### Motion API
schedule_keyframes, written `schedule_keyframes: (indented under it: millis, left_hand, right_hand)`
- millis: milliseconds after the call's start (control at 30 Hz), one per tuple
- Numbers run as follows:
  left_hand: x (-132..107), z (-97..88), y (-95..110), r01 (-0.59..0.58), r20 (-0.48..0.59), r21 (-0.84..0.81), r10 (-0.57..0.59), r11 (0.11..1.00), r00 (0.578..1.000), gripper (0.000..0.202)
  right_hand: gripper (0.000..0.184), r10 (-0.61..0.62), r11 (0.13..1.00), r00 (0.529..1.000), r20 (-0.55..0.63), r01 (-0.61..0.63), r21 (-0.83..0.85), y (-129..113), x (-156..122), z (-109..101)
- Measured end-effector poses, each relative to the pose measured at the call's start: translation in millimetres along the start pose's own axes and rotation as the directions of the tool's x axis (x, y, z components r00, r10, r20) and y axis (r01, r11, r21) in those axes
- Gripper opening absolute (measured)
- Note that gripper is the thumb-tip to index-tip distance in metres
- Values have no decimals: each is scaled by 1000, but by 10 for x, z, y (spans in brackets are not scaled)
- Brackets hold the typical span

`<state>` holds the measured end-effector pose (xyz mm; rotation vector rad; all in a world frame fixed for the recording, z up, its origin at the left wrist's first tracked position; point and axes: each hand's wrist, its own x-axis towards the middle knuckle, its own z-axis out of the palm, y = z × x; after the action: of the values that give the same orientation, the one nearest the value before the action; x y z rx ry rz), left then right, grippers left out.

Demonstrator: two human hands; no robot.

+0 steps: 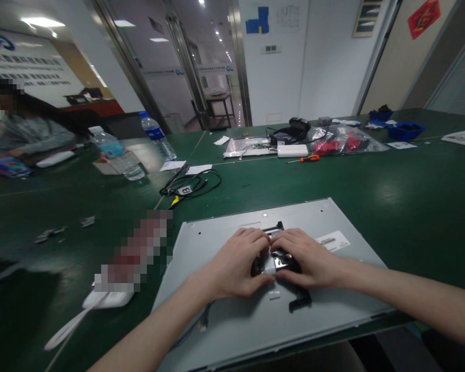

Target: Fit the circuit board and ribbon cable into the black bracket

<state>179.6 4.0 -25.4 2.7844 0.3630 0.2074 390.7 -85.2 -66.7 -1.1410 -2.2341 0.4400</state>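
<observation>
A flat grey metal panel [225,325], like the back of a screen, lies at the table's near edge. Both my hands are over its middle, fingers curled round a small black part with a shiny face [284,260]. My left hand [244,263] grips its left side, and my right hand [308,258] grips its right side, thumbs at the near edge. Between the thumbs shows a whitish strip [270,266]. Black brackets [300,300] stick out nearer to me and beyond the fingers. A white label [334,240] is on the panel, right of my right hand. My fingers hide much of the part.
Left of the panel lies a white strapped object [112,298], partly pixelated. Beyond are a coiled black cable [194,185], water bottles [118,155], an orange-handled screwdriver [309,159], a white box [292,151], bagged red items [344,142] and a blue tray [406,130]. A person sits far left.
</observation>
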Motion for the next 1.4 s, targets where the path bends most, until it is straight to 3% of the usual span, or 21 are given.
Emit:
schedule_keyframes:
  millis: [367,567,1133,1400]
  left_hand:
    - [5,0,20,24,22,26,-25,999,999,36]
    - [0,1,14,15,29,26,-16,1000,999,40]
    - [-6,-26,23,17,42,9,-17,1000,999,55]
    - [-9,-32,34,10,13,-28,-9,1000,1000,44]
  right_hand:
    - [14,-164,986,983,-81,164,-13,13,0,-4]
    - [14,-235,972,972,-4,235,-9,23,14,14]
    - [22,-273,961,957,102,276,-18,21,25,-25]
    - [20,-256,967,957,135,254,28,-19,20,-83]
